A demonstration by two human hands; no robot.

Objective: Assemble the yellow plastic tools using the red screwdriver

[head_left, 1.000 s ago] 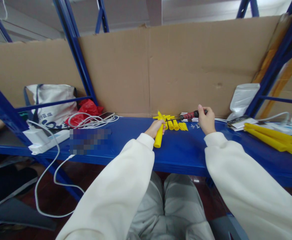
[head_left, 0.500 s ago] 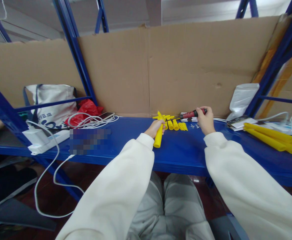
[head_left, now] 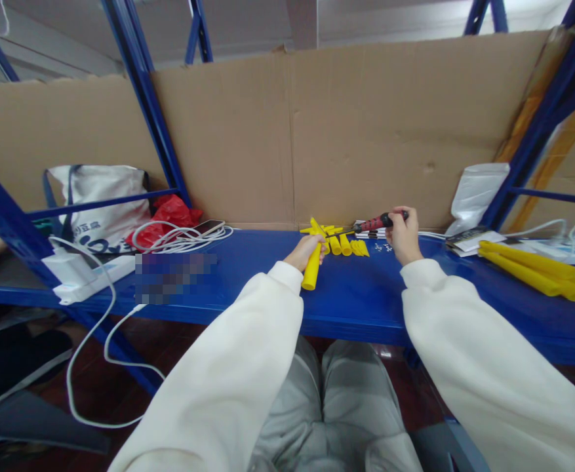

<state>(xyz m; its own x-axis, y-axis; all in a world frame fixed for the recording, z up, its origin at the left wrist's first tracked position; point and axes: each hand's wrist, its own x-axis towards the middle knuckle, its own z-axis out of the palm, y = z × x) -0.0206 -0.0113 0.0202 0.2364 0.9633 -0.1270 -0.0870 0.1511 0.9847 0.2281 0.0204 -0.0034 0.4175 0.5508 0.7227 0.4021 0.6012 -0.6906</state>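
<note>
My left hand (head_left: pixel 307 254) is wrapped around a yellow tapered tube (head_left: pixel 311 274), its wide round end pointing to my 6 o'clock above the blue shelf (head_left: pixel 356 301). My right hand (head_left: pixel 405 237), at 3 o'clock from the left, has its fingers pinched round the back of a red-and-black screwdriver (head_left: pixel 376 224). The shaft runs toward 9 o'clock and meets the yellow work just beyond my left fingers; the tip is too small to make out, so I cannot tell whether it is seated.

To do this well, I'd hold the shaft in line with whatever it bears on, press along it and turn in small, even twists from the fingertips. My left grip should be firm enough to stop the tube rolling, yet not squeeze its wall, and those fingers belong clear of the tip in case it slips.

Short yellow pieces (head_left: pixel 346 246) lie close by at 3 o'clock from my left hand, with small whitish bits (head_left: pixel 383 248) past them.
</note>
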